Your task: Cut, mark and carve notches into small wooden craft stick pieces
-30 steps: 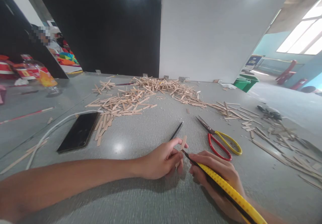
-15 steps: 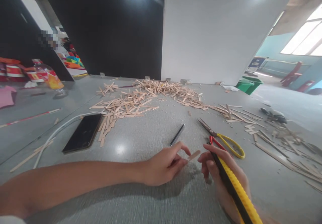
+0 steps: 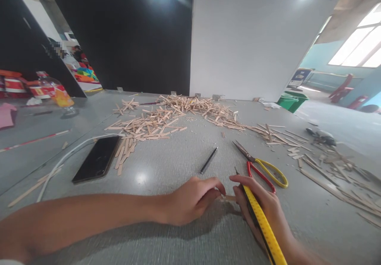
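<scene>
Between the thumb and index finger of my left hand (image 3: 195,201) a short wooden craft stick (image 3: 229,198) is pinched, low over the table. My right hand (image 3: 264,203) is closed around a long yellow-and-black utility knife (image 3: 263,221), its narrow tip showing beyond the index finger. The right fingers reach the stick's other end; whether they grip it is hard to see. A dark pen (image 3: 208,160) lies just beyond my left hand. Scissors (image 3: 259,162) with one red and one yellow handle rest beyond my right hand.
Piled craft sticks (image 3: 154,124) spread across the back of the grey table (image 3: 166,160). Wood strips (image 3: 321,177) and scraps lie at right. To the left are a phone (image 3: 97,158), a white cable (image 3: 55,169) and a bottle (image 3: 59,94). Upright panels (image 3: 250,43) stand behind.
My right hand has shifted left and closer to my left hand, tilting the utility knife. The craft stick has gone from slanted to nearly level, its right end now at the right fingers.
</scene>
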`<action>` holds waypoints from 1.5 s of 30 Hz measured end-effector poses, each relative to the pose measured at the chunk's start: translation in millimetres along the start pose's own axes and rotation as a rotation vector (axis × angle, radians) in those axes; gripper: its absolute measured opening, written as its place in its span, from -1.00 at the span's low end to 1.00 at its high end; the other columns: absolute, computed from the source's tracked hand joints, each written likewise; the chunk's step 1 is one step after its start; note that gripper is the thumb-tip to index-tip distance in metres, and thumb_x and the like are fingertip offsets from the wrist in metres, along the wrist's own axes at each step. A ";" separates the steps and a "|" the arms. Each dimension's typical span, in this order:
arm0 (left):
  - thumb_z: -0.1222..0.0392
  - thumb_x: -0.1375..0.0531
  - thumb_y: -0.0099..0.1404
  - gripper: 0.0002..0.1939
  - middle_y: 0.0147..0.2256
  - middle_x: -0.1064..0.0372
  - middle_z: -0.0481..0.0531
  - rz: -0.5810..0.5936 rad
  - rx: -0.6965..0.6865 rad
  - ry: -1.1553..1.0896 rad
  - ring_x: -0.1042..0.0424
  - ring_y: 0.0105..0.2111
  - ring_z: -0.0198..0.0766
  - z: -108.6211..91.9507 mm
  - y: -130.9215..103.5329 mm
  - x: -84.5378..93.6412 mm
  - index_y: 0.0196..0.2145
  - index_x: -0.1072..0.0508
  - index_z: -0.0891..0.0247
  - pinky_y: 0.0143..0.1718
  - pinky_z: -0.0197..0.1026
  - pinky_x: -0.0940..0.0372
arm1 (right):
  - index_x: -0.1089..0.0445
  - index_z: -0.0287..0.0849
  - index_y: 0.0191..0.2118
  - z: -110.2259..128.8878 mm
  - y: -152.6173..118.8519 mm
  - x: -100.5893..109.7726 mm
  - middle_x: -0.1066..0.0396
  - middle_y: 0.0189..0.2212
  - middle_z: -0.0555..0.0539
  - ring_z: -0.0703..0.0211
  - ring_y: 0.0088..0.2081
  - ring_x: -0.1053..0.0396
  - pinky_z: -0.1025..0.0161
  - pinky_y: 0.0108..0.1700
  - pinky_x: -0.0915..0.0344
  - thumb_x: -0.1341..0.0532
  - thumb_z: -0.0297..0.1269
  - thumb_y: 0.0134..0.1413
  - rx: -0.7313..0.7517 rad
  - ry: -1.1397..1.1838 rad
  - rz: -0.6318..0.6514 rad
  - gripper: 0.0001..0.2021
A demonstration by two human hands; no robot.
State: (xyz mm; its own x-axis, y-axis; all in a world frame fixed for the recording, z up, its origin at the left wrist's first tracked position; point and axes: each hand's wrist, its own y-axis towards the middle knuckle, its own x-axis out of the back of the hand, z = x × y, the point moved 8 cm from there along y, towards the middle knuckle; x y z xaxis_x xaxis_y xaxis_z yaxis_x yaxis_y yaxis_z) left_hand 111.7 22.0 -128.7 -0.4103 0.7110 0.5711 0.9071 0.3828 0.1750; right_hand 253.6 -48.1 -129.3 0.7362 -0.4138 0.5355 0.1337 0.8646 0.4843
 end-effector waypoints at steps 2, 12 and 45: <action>0.13 0.04 0.58 -0.72 -0.45 -0.34 -0.05 -0.027 -0.022 0.025 -0.26 -0.50 -0.33 -1.5 0.0 0.9 -0.10 -0.42 0.26 -0.43 -0.30 -0.15 | -0.45 -0.03 -0.01 -6.2 -2.1 -1.3 -0.28 -0.60 0.14 0.26 -0.63 -0.21 0.36 -0.57 -0.22 -0.18 -0.29 0.39 -0.033 0.032 0.013 -0.85; 0.21 -0.09 0.52 -0.82 -0.26 -0.52 0.09 -0.073 -0.096 0.082 -0.45 -0.36 -0.29 -7.0 -1.4 0.6 -0.15 -0.47 0.29 -0.29 -0.27 -0.30 | -0.45 0.00 0.01 -10.8 -3.0 -5.4 -0.24 -0.57 0.15 0.26 -0.59 -0.17 0.34 -0.54 -0.16 -0.20 -0.35 0.36 -0.073 0.074 0.047 -0.82; 0.37 0.04 0.49 -0.83 -0.24 -0.43 0.10 0.001 -0.194 0.356 -0.42 -0.31 -0.17 -1.8 -9.6 -16.8 -0.17 -0.32 0.23 -0.28 -0.18 -0.29 | -0.45 -0.06 -0.01 7.7 -3.7 -7.0 -0.37 -0.49 0.08 0.26 -0.53 -0.30 0.35 -0.49 -0.26 -0.15 -0.40 0.39 0.098 0.050 0.103 -0.81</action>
State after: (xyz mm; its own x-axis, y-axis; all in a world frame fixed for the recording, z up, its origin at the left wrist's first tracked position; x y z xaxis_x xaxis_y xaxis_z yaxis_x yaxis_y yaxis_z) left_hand 110.1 5.3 -138.5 -0.3819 0.4498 0.8074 0.9224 0.2398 0.3027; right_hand 242.9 -50.6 -129.5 0.7751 -0.3079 0.5517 -0.0075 0.8687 0.4953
